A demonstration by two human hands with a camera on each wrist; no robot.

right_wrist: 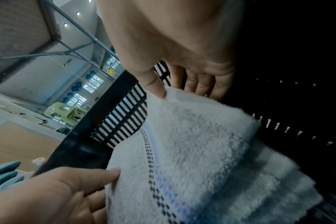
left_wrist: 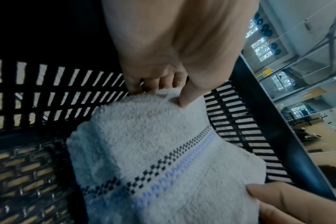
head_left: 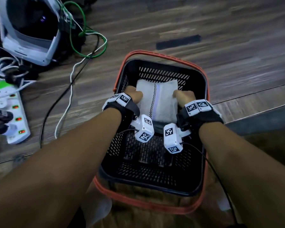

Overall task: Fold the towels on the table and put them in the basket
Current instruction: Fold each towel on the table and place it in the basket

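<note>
A folded white towel (head_left: 157,100) with a dark checkered line and a pale blue stripe sits inside the black slatted basket (head_left: 199,89) with red handles, at its far end. My left hand (head_left: 135,95) grips the towel's left edge, thumb on top and fingers underneath (left_wrist: 163,84). My right hand (head_left: 183,96) grips the right edge the same way, thumb (right_wrist: 157,86) pinching the top. In the left wrist view the towel (left_wrist: 153,144) bulges up between both hands; several folded layers show in the right wrist view (right_wrist: 201,144). Whether the towel rests on the basket floor I cannot tell.
The basket stands on a wood-look floor (head_left: 220,38). To the left lie a white power strip (head_left: 11,112), tangled white, black and green cables (head_left: 82,46), and a white-framed device (head_left: 30,30). The near half of the basket floor (head_left: 148,155) holds nothing.
</note>
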